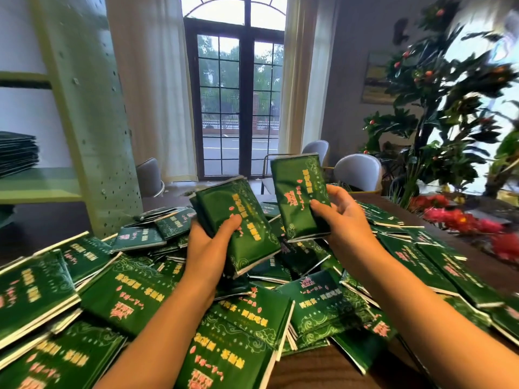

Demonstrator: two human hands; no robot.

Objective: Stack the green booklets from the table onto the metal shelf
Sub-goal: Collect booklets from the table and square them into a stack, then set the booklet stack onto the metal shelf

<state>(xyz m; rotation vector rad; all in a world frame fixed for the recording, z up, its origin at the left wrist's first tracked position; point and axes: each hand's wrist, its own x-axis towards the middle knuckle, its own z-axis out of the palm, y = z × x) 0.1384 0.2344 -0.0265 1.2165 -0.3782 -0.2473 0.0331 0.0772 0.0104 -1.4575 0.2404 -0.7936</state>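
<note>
Several green booklets (132,293) with yellow and pink print lie in a loose heap across the wooden table (323,366). My left hand (209,242) grips a small bundle of booklets (238,220) above the heap, thumb on the top cover. My right hand (344,217) holds another booklet (297,197) raised and tilted, thumb on its cover. The pale green metal shelf (39,189) stands at the far left, with a dark stack of booklets (16,153) lying on it.
The shelf's perforated upright (95,122) rises between the shelf and the table. Grey chairs (356,172) stand behind the table before a tall window. A leafy plant (438,113) and red flowers (460,223) fill the right side.
</note>
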